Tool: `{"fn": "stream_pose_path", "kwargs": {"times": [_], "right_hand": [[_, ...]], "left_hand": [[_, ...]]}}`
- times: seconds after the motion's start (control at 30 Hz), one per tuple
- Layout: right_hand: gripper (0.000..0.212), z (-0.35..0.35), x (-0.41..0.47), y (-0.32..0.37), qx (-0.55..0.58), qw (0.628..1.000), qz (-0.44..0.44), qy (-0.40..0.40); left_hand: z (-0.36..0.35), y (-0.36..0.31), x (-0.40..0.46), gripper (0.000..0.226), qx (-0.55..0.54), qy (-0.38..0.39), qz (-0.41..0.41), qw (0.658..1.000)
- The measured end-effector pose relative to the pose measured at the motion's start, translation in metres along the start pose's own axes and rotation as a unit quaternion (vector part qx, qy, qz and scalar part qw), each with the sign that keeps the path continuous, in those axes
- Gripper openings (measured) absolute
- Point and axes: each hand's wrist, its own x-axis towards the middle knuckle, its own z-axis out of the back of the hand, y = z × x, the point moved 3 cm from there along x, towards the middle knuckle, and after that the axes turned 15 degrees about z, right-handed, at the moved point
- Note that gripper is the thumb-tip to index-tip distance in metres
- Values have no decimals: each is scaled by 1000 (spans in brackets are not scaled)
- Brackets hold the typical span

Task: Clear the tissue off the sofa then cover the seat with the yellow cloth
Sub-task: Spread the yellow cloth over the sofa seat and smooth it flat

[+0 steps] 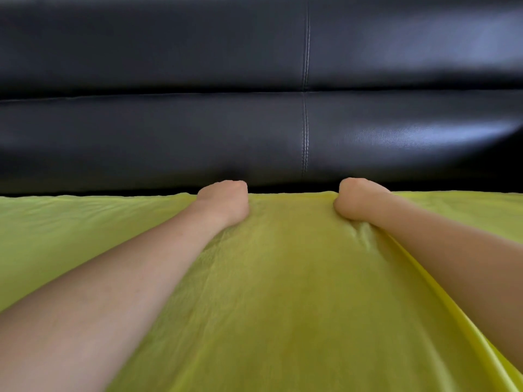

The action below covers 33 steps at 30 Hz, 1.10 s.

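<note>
We face a black leather sofa; its backrest fills the upper part of the view, with a stitched seam running down it right of centre; the yellow cloth lies spread over the seat, its far edge at the foot of the backrest; our left hand is curled at that far edge, though we cannot tell whether it grips the cloth; our right hand bunches a fold of the cloth in its fingers, creases running out from it.

two forearms in view, both bare to frame edge, no sleeves. left hand & right hand: no rings, watch or gloves seen.
</note>
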Motion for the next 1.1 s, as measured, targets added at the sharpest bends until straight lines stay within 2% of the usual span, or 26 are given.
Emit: {"fn": "stream_pose_path", "kwargs": {"times": [0.23, 0.3, 0.43, 0.5, 0.53, 0.63, 0.7, 0.77, 0.83, 0.97, 1.1], "right_hand": [[14, -4, 12, 3, -37, 997, -27, -59], [9, -4, 16, 1, -36, 996, -30, -76], [15, -5, 19, 2, -39, 998, -33, -49], [7, -1, 19, 5, -47, 997, -8, -58], [10, 0, 20, 9, -54, 996, 15, -69], [38, -3, 19, 28, -35, 992, 104, -59], [50, -12, 17, 43, 1, 988, 153, -7], [57, -21, 17, 51, 37, 984, 169, 49], [61, -27, 18, 48, 59, 981, 167, 75], [61, -26, 17, 31, 95, 980, 149, 90], [57, -17, 9, 29, 71, 988, 132, 41]], "left_hand": [[0, -12, 17, 9, 63, -9, -20, 998], [-1, -13, 21, 9, 49, -14, -9, 999], [-9, -10, 28, 16, -1, -9, 3, 1000], [-8, -1, 29, 16, -50, 3, 10, 999], [-5, 6, 28, 17, -79, -4, 10, 997], [-2, 33, 29, 23, -140, -22, 39, 989], [-15, 50, 32, 39, -96, 42, 58, 993], [-30, 63, 31, 67, -23, 115, 64, 991], [-36, 71, 33, 85, -36, 141, 77, 986], [-26, 65, 27, 62, -59, 168, 92, 980], [-8, 33, -1, 51, -102, 58, 53, 992]]}}
